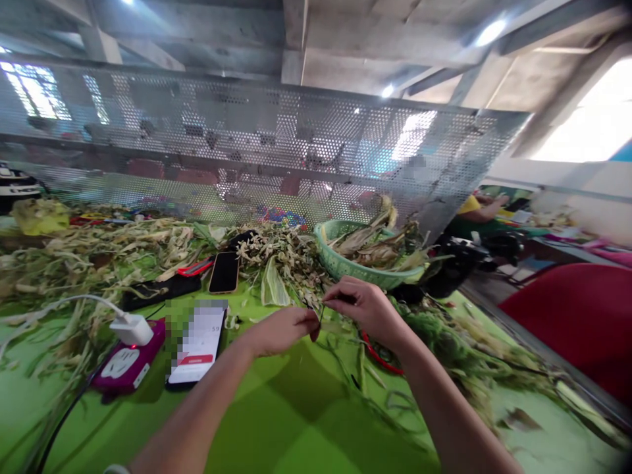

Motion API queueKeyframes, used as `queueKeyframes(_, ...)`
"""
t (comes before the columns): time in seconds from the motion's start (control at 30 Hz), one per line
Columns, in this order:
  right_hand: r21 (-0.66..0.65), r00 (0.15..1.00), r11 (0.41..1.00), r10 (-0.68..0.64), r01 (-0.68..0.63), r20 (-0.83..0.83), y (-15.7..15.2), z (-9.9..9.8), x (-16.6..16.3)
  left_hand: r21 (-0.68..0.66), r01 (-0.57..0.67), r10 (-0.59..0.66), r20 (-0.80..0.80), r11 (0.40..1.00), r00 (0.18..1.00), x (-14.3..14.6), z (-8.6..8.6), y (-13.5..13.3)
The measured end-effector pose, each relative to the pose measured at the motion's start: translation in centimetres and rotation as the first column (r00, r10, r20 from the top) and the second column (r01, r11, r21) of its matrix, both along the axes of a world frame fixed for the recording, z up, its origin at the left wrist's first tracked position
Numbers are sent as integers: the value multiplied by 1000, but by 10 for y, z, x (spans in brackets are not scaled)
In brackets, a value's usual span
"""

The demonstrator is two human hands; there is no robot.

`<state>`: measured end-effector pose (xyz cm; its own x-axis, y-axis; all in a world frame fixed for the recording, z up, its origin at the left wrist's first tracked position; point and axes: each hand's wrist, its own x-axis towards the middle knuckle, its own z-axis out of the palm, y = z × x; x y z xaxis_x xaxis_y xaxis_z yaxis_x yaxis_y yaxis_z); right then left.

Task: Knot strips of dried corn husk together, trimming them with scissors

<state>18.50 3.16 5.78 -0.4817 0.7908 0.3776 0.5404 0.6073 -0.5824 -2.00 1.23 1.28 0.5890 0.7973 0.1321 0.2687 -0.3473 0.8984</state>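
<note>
My left hand (289, 330) and my right hand (363, 308) are close together over the green table (276, 428). Between them runs a thin dark stem-like strand (322, 316), pinched in the fingers of my right hand. The closed fingertips of my left hand hold its lower part. Dried leafy stalks (296, 260) lie just beyond both hands. Under my right wrist, a red ring-shaped rim (380, 359) is partly hidden. Loose green stems (363, 368) are scattered below my right hand.
A green basket (340, 266) of dried husks stands behind my right hand. To the left lie a lit phone (200, 342), a dark phone (224, 273), and a purple power strip (131, 359) with a white charger (131, 328). A perforated metal screen (237, 151) borders the back; a red chair (577, 322) is right.
</note>
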Motion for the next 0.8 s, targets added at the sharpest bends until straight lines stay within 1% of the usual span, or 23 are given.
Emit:
queueKeyframes(0.03, -40, 999, 999, 6, -8, -49, 3, -3, 1, -59, 56, -53, 57, 997, 997, 0, 2, -1)
queueKeyframes(0.1, -141, 988, 990, 6, -28, -152, 7, -9, 1, -223, 108, -60, 211, 969, 976, -1, 5, -4)
queueKeyframes(0.13, -189, 980, 981, 8, -46, -198, 8, -12, 0, -306, 131, -36, 298, 943, 954, -1, 5, -4)
queueKeyframes(0.2, -244, 963, 966, 15, -84, -269, 9, -18, -5, -423, 171, 47, 457, 890, 888, -2, 4, -3)
queueKeyframes(0.27, -229, 960, 970, 14, -81, -279, 8, -21, -11, -491, 168, 153, 547, 855, 823, -2, 2, -1)
queueKeyframes(0.3, -201, 968, 977, 14, -65, -249, 6, -22, -14, -514, 149, 203, 565, 844, 800, -2, 1, 1)
queueKeyframes(0.37, -107, 989, 994, 22, -38, -148, 1, -21, -20, -541, 92, 284, 569, 836, 772, -1, 1, 4)
queueKeyframes(0.4, -58, 995, 998, 32, -37, -90, -2, -20, -23, -544, 57, 308, 556, 837, 772, -1, 0, 5)
queueKeyframes(0.47, 26, 999, 999, 47, -47, 9, -8, -18, -26, -514, -44, 338, 494, 857, 801, 0, -1, 7)
queueKeyframes(0.5, 60, 998, 997, 43, -46, 50, -10, -18, -28, -471, -118, 350, 443, 874, 826, 0, -2, 8)
queueKeyframes(0.57, 120, 991, 992, 30, -46, 127, -14, -18, -29, -315, -290, 386, 307, 904, 870, 0, -5, 10)
queueKeyframes(0.63, 173, 983, 983, 27, -59, 180, -16, -19, -31, -123, -412, 428, 170, 903, 888, 1, -8, 11)
queueKeyframes(0.7, 212, 975, 973, 39, -87, 220, -18, -21, -34, -4, -452, 451, 75, 892, 889, 1, -10, 13)
queueKeyframes(0.8, 256, 964, 959, 49, -119, 262, -20, -21, -36, 82, -429, 431, -5, 899, 902, 1, -13, 13)
